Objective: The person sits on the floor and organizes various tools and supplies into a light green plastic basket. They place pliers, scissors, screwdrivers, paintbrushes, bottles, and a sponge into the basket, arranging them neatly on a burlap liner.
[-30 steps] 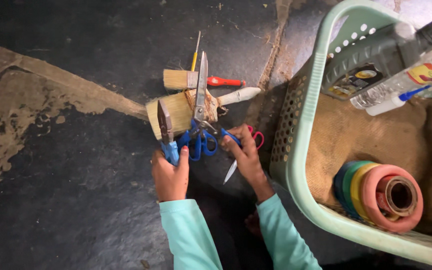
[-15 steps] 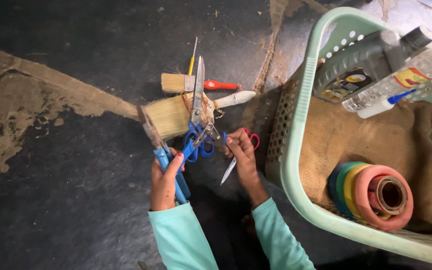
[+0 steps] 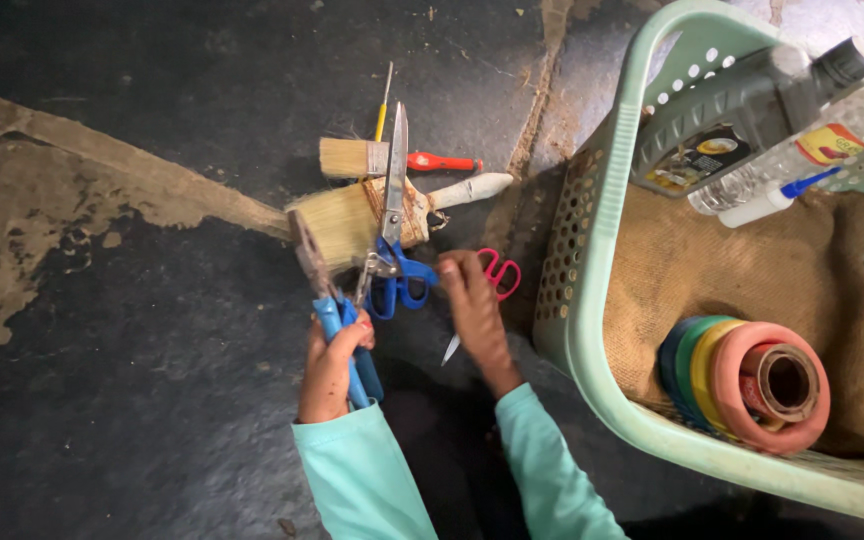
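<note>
Head view: left hand (image 3: 330,365) grips blue-handled pliers (image 3: 327,300); right hand (image 3: 472,300) pinches blue-handled scissors (image 3: 395,230) over big paintbrush (image 3: 352,222), beside green basket (image 3: 592,250).

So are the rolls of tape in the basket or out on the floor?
In: the rolls of tape lie on burlap inside the green basket.

A grey jug (image 3: 742,110) with a black cap lies in the basket (image 3: 592,250) at about one o'clock, carrying a dark rectangular label (image 3: 697,160) with a small yellow picture. Just beside it, toward two o'clock, lies a clear bottle (image 3: 802,160) with a yellow-and-red label (image 3: 832,142). A small white bottle (image 3: 767,200) with a blue cap lies against it.
</note>
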